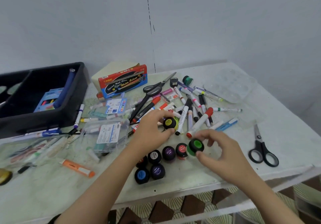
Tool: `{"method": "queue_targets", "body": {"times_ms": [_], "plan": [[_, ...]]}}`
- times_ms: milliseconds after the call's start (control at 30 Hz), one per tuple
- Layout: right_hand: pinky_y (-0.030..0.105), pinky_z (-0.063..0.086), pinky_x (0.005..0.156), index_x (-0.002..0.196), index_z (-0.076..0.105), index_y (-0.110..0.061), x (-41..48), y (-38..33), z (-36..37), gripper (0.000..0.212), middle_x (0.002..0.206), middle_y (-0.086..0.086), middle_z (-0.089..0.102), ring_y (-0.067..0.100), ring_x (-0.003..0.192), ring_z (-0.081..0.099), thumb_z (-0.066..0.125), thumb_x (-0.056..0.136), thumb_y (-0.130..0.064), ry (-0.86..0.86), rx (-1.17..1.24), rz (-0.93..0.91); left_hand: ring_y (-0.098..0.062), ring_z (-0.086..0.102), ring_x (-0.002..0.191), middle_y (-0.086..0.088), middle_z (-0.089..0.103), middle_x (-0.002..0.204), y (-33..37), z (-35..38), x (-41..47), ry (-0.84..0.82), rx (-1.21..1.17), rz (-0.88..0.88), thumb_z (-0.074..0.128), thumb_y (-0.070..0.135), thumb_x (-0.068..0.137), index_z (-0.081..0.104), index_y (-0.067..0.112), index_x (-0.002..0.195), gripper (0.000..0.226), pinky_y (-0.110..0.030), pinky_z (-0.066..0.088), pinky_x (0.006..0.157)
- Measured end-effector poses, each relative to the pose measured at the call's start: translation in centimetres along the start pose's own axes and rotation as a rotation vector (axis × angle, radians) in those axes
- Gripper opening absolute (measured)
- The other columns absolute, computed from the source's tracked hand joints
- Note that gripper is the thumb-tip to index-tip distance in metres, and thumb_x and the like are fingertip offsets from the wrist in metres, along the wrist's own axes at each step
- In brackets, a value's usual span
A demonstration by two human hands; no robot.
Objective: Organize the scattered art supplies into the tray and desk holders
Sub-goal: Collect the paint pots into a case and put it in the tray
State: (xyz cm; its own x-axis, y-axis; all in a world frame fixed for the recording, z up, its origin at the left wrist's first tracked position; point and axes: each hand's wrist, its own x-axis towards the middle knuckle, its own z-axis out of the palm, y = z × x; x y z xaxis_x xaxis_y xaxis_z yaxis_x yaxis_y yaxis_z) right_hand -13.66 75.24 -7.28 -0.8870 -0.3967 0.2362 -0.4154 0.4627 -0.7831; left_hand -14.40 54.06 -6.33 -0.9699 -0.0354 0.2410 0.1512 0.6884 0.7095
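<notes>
With the left hand (152, 128) pinching a yellow-lidded pot (170, 123) beside the marker heap (191, 109) and the right hand (220, 149) pinching a green-lidded pot (195, 146) just above the row of pots (168, 153) near the front edge of the desk (286, 137), a slipped fingertip hold could send pots rolling off.

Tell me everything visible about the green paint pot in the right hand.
The green paint pot is small and round, with a black lid bearing a green round label and a green body showing beneath. It looks plastic, lid on. The right hand pinches it, tilted, lid toward the camera, just right of the red-labelled pot in the row.
</notes>
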Motion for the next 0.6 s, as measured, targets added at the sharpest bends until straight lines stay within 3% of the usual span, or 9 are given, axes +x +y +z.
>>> {"method": "queue_targets", "body": {"times_ms": [200,367,500,600], "plan": [[0.026,0.040,0.083,0.096,0.059,-0.043,-1.8,1.0,1.3,0.035,0.100,-0.025,0.060,0.004,0.091,0.052,0.058,0.062,-0.050,-0.140,-0.109,0.007,-0.002,0.053,0.094,0.013,0.058,0.100,1.4,-2.2,-4.8,-0.181,-0.022,0.092,0.077,0.009,0.069,0.065,0.027,0.102,0.039,-0.011,0.041,0.077],[0.009,0.023,0.087,0.092,0.052,-0.053,-1.6,0.8,1.6,0.033,0.093,-0.032,0.059,-0.006,0.094,0.048,0.049,0.062,-0.065,-0.190,-0.230,-0.032,-0.002,0.052,0.098,0.019,0.055,0.101,0.7,-1.8,-7.0,-0.281,0.046,0.075,0.078,0.019,0.069,0.063,0.035,0.100,0.038,-0.010,0.040,0.079],[0.011,0.022,0.087,0.091,0.056,-0.052,-1.8,0.7,1.9,0.029,0.096,-0.032,0.061,-0.004,0.087,0.054,0.045,0.069,-0.067,-0.149,-0.211,-0.031,0.003,0.049,0.099,0.022,0.052,0.104,0.4,-0.9,-7.7,-0.280,0.102,0.102,0.076,0.023,0.073,0.064,0.032,0.107,0.037,-0.008,0.037,0.081],[0.009,0.022,0.088,0.090,0.057,-0.046,-1.9,1.0,2.2,0.031,0.097,-0.033,0.060,-0.003,0.086,0.055,0.044,0.069,-0.064,-0.125,-0.202,-0.006,0.003,0.051,0.099,0.020,0.054,0.105,0.2,-0.4,-7.9,-0.260,0.156,0.138,0.068,0.036,0.078,0.067,0.028,0.112,0.035,-0.017,0.042,0.085]]}}
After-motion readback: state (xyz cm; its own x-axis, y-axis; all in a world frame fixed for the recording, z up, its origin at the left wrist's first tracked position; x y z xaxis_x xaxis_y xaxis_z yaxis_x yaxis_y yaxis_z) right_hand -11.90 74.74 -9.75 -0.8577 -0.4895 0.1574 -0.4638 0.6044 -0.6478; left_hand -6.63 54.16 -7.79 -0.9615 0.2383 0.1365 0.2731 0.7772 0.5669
